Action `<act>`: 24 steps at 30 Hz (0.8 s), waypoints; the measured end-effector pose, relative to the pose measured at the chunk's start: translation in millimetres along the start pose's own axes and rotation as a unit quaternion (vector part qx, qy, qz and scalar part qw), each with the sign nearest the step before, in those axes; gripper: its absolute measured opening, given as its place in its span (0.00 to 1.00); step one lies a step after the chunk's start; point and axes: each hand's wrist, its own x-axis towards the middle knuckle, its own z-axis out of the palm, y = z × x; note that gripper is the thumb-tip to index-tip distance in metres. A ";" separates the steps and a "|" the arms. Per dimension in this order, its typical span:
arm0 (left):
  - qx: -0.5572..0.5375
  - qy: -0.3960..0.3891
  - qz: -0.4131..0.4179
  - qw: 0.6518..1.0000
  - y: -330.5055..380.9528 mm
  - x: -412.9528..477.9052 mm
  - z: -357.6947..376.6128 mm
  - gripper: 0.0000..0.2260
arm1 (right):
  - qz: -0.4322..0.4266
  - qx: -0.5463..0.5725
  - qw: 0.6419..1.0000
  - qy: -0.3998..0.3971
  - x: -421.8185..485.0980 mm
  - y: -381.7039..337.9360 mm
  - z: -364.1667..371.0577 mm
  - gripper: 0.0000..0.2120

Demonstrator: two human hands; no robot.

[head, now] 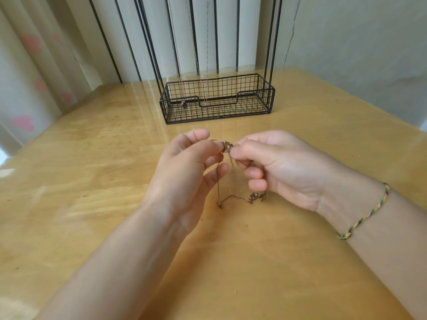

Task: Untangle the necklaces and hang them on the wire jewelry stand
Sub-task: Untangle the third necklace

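Observation:
A thin brownish necklace chain (233, 199) is held up over the table between both hands. My left hand (184, 172) and my right hand (282, 167) each pinch a small knotted clump of chain (227, 146) between thumb and forefinger. The rest of the chain droops to the tabletop, where a small pendant (255, 196) lies under my right hand. The black wire jewelry stand (217, 100) stands at the back of the table, its uprights rising out of view. Two thin chains (205, 54) hang from it, one ending in a small pendant (184, 104) at the basket front.
The wooden table (92, 181) has a glossy top and its right edge runs diagonally at the far right. Curtains (34, 65) with pink hearts hang at the left and a pale wall stands behind. A braided bracelet (362, 215) circles my right wrist.

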 end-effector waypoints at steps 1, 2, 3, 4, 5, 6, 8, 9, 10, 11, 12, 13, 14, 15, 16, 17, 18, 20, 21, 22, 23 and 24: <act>0.002 -0.011 -0.005 1.000 -0.1 -0.1 0.4 0.09 | -0.005 -0.004 1.000 0.010 0.3 -0.5 -0.3 0.03; 0.011 -0.021 -0.009 1.000 -0.6 -0.1 0.8 0.08 | -0.010 -0.001 1.000 0.024 0.6 -0.5 -0.5 0.04; 0.024 -0.029 -0.013 0.999 -1.4 -0.1 0.9 0.07 | -0.014 0.009 0.999 0.038 0.9 -0.6 -0.9 0.06; 0.041 -0.036 -0.015 0.998 -2.5 -0.1 0.9 0.07 | -0.018 0.021 0.998 0.052 1.3 -0.3 -1.4 0.07; 0.062 -0.044 -0.014 0.997 -3.7 -0.4 0.8 0.06 | -0.021 0.030 0.997 0.061 1.7 -0.2 -1.4 0.08; 0.089 -0.052 -0.011 0.995 -4.6 -0.8 0.9 0.05 | -0.025 0.037 0.997 0.066 1.9 0.1 -1.6 0.08; 0.158 -0.055 0.013 0.986 -6.8 -0.8 0.5 0.05 | -0.029 0.044 0.996 0.067 2.1 1.0 -1.2 0.07; 0.197 -0.049 0.035 0.978 -7.7 -0.5 0.3 0.05 | -0.030 0.043 0.996 0.066 1.8 1.8 -0.5 0.07; 0.238 -0.043 0.060 0.968 -7.9 0.1 -0.2 0.05 | -0.031 0.038 0.997 0.064 1.7 2.8 0.4 0.07; 0.279 -0.037 0.088 0.956 -7.5 0.6 -0.4 0.05 | -0.032 0.032 0.997 0.061 1.5 3.5 1.5 0.08; 0.314 -0.033 0.116 0.942 -6.5 0.6 -0.5 0.06 | -0.032 0.026 0.997 0.058 1.3 4.2 2.5 0.08; 0.335 -0.032 0.141 0.931 -5.4 0.2 -0.3 0.07 | -0.031 0.023 0.998 0.056 1.2 4.3 3.0 0.08; 0.339 -0.031 0.161 0.926 -4.3 -0.3 0.0 0.08 | -0.030 0.020 0.998 0.055 1.0 4.0 3.0 0.09; 0.323 -0.027 0.170 0.931 -2.9 -1.6 0.2 0.09 | -0.028 0.018 0.998 0.055 0.6 3.1 2.6 0.09; 0.287 -0.021 0.164 0.944 -1.1 -2.6 0.5 0.10 | -0.026 0.017 0.998 0.054 0.1 1.8 1.9 0.09; 0.239 -0.018 0.144 0.960 0.5 -3.3 0.3 0.10 | -0.023 0.017 0.998 0.051 -0.5 0.3 1.4 0.09; 0.185 -0.015 0.114 0.976 1.6 -3.2 0.2 0.11 | -0.020 0.019 0.999 0.046 -1.1 -1.0 1.1 0.09; 0.084 -0.019 0.047 0.995 2.5 -2.3 -0.1 0.10 | -0.016 0.028 0.999 0.036 -2.3 -2.8 0.9 0.08; 0.041 -0.025 0.020 0.999 2.8 -1.4 -0.2 0.10 | -0.016 0.035 0.999 0.031 -2.9 -3.2 1.2 0.07; 0.009 -0.032 0.000 0.999 3.3 -0.6 -0.1 0.10 | -0.017 0.040 0.999 0.029 -3.8 -3.6 1.5 0.06; -0.010 -0.038 -0.011 0.999 3.7 -0.1 0.0 0.10 | -0.019 0.044 0.998 0.028 -4.3 -3.9 1.7 0.04; -0.018 -0.042 -0.015 0.999 4.0 0.6 -0.1 0.10 | -0.021 0.044 0.998 0.027 -4.9 -4.6 2.0 0.04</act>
